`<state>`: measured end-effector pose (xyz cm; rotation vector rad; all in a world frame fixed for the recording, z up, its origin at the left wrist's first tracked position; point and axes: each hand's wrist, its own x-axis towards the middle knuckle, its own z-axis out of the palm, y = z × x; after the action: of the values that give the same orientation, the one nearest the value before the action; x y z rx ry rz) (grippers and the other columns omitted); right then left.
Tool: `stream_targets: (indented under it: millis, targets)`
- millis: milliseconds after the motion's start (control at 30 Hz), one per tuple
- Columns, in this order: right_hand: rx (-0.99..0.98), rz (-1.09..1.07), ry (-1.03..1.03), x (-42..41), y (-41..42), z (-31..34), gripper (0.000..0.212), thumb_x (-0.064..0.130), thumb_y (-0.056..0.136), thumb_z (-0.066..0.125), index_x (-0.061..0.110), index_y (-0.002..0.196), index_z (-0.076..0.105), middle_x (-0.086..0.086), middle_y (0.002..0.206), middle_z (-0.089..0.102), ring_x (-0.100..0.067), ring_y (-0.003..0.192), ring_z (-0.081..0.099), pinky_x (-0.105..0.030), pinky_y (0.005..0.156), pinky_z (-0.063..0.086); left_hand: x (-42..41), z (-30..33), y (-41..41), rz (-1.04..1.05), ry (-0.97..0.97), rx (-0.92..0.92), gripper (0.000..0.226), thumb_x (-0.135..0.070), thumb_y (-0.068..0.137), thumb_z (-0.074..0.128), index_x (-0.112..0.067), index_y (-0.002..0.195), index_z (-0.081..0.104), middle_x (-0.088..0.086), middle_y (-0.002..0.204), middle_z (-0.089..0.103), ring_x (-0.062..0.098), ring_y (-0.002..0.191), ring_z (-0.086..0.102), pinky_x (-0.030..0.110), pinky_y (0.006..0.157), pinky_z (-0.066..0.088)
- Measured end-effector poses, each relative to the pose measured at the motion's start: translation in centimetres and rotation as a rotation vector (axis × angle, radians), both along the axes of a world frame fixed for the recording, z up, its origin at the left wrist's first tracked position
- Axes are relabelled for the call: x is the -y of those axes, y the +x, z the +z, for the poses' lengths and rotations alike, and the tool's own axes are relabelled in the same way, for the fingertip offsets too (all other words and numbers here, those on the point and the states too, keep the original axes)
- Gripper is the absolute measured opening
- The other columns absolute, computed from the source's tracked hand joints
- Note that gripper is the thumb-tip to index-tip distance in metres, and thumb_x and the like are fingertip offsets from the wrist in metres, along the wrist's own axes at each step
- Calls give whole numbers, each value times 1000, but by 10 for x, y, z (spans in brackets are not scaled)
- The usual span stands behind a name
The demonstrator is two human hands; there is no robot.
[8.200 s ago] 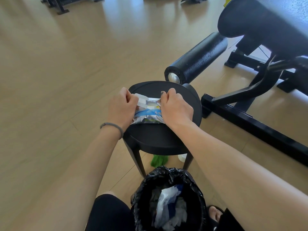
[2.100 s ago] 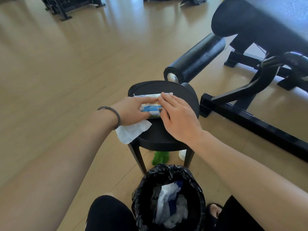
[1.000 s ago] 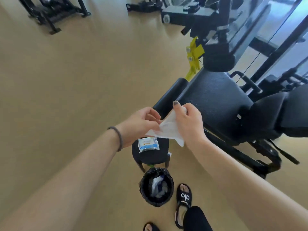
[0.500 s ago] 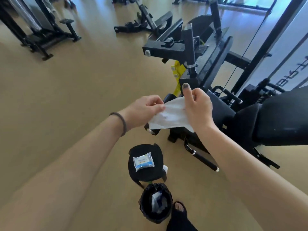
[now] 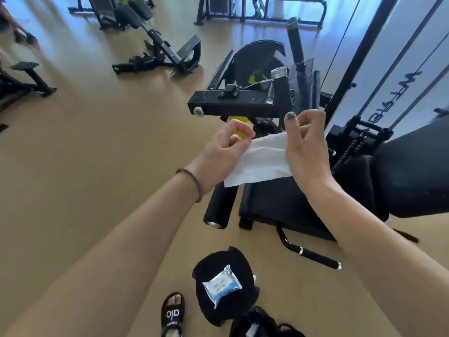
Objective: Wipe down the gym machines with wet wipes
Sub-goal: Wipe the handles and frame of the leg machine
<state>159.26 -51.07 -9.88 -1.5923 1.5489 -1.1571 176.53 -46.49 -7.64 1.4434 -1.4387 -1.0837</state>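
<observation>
Both the left hand and the right hand pinch the thin white wet wipe — a weak pinch could probably drop it onto the floor.

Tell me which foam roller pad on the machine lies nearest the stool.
The low roller pad lying near the floor just beyond the stool; the other roller pad stands upright at the back.

A wet wipe stretches between the left hand and the right hand, above the gym machine. Nearer the person, a wipes pack lies on a stool, a sandalled foot to its left.
</observation>
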Motion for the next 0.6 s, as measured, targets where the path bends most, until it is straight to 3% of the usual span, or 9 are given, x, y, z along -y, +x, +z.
stream_targets:
  millis: [100,200,300,367,433,500,600]
  targets:
    - [-68,-106,-17,-2,29,2,34,60,99,39,26,100,40,3,84,51,-15,75,51,-34,68,42,24,-1,37,-194,55,-36,17,-20,103,50,-26,97,64,-1,91,61,16,80,54,23,64,45]
    - [-60,-210,39,-8,48,15,54,59,103,35,13,75,45,3,68,46,-8,60,41,-31,62,35,43,9,64,-376,69,-13,19,-7,96,57,-14,91,73,-11,89,64,3,84,57,9,69,45]
    - [6,-332,66,-14,58,31,67,62,102,36,12,67,63,-1,69,64,-3,59,52,-26,65,40,59,24,77,-469,51,-21,14,-2,89,63,-9,95,74,-14,80,64,-3,70,55,9,64,43]
    - [34,-399,42,-17,61,38,63,62,102,36,20,70,70,0,79,70,-4,69,59,-23,69,42,69,34,78,-516,20,14,18,-1,86,65,-13,97,73,-17,76,62,-2,66,53,11,63,44]
    - [39,-452,11,-20,60,44,59,61,103,35,24,78,73,7,87,71,1,77,61,-12,70,40,79,41,76,-559,-17,84,23,-2,85,65,-18,100,72,-19,77,62,2,65,53,13,61,45]
    - [61,-485,-8,-24,56,46,56,59,104,34,23,89,75,15,94,70,14,82,58,0,70,35,90,46,70,-600,-45,171,27,-6,83,66,-25,101,72,-9,94,66,10,73,59,21,65,50]
    - [49,-499,-51,-24,46,45,54,54,105,34,21,95,76,21,98,66,19,87,54,3,74,32,103,50,62,-627,-69,251,35,-9,80,67,-36,103,69,-10,111,63,24,91,68,35,70,57]
